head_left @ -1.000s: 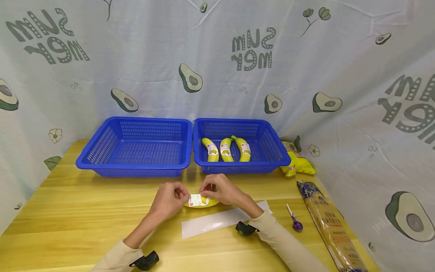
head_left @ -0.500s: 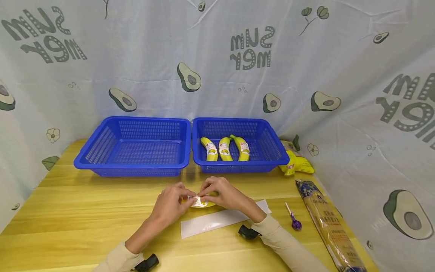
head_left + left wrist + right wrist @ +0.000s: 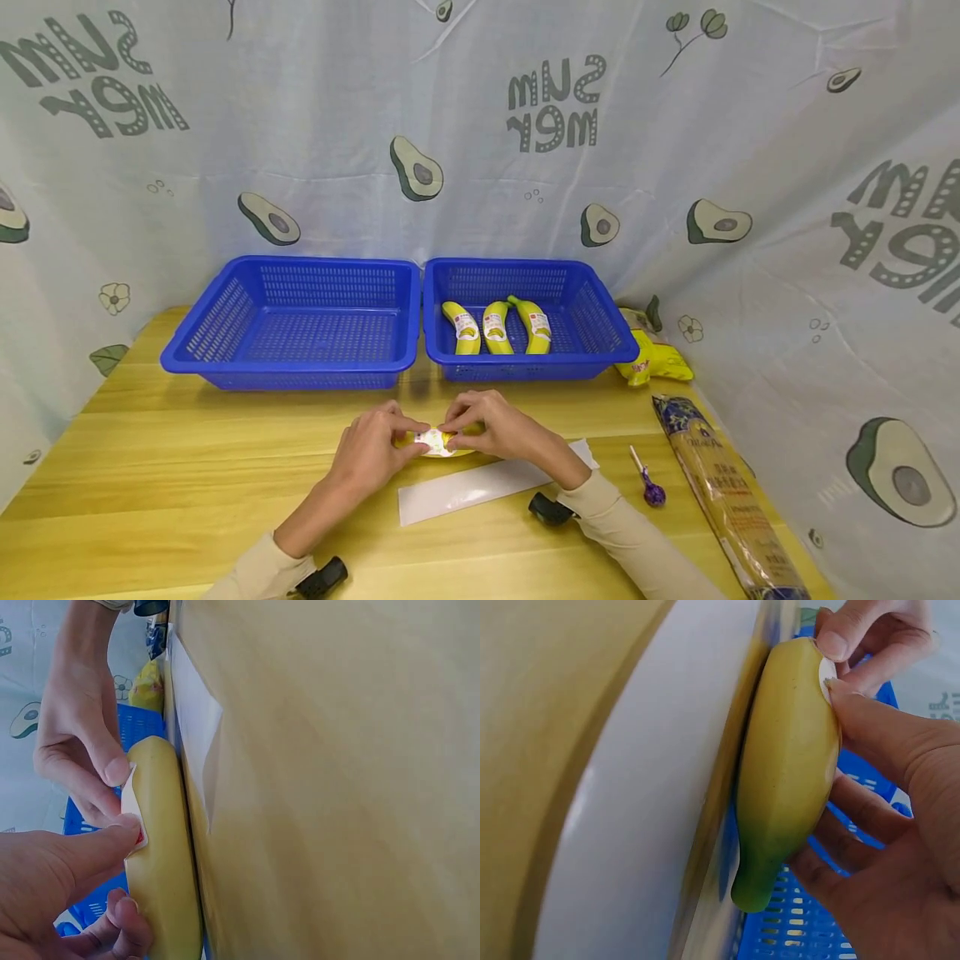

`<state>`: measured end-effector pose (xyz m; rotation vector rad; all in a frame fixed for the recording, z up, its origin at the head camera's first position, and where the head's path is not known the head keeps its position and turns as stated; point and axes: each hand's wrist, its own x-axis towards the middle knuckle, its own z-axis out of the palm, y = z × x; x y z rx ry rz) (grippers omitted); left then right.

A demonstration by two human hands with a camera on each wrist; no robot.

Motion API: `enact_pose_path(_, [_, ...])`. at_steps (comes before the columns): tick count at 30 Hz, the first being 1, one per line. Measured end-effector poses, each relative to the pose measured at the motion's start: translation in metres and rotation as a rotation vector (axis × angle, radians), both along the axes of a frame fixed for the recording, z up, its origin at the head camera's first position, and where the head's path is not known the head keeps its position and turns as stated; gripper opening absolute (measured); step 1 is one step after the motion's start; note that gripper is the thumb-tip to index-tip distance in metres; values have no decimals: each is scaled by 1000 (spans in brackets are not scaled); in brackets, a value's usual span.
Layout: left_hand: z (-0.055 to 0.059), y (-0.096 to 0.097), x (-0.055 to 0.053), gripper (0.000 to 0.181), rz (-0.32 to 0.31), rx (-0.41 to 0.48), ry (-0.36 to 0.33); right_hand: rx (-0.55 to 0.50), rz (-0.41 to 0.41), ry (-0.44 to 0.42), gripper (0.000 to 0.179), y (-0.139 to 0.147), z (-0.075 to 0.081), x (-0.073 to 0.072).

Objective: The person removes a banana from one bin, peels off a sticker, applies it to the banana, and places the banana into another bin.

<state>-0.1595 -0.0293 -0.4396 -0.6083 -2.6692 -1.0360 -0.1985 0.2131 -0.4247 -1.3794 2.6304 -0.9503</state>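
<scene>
A yellow banana (image 3: 463, 452) with a greenish stem end (image 3: 754, 889) lies crosswise on the table in front of the baskets. A white label (image 3: 432, 442) with printed bananas and a red mark sits on its side. My left hand (image 3: 371, 446) holds the left part, its thumb pressing on the label's end and its fingers along the far side. At the stem half, my right hand (image 3: 491, 425) does likewise, thumb on the label's other end. In the left wrist view, part of the label's edge (image 3: 132, 801) stands slightly off the peel between both thumbs.
Behind stand two blue baskets: the left basket (image 3: 288, 367) and the right basket (image 3: 532, 361), which holds three labelled bananas (image 3: 495, 329). A white strip (image 3: 480, 490) lies nearer me. Rightward are a purple lollipop (image 3: 654, 493), a long noodle-like pack (image 3: 727, 492) and yellow packets (image 3: 660, 362).
My left hand has shifted right along the banana. The fingertips met over the label half a second ago and have since drawn slightly apart. The right hand has barely moved.
</scene>
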Motion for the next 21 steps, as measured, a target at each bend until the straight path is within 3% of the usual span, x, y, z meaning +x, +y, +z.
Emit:
enact_pose_path(9, [1, -8, -3, 32, -1, 20, -140, 43, 3, -20, 25, -2, 6, -1])
enact_pose_path(14, [2, -10, -3, 40, -34, 56, -207, 28, 4, -61, 23, -4, 8, -5])
enact_pose_path(21, [1, -11, -6, 39, -81, 102, -210, 17, 1, -204, 19, -8, 14, -15])
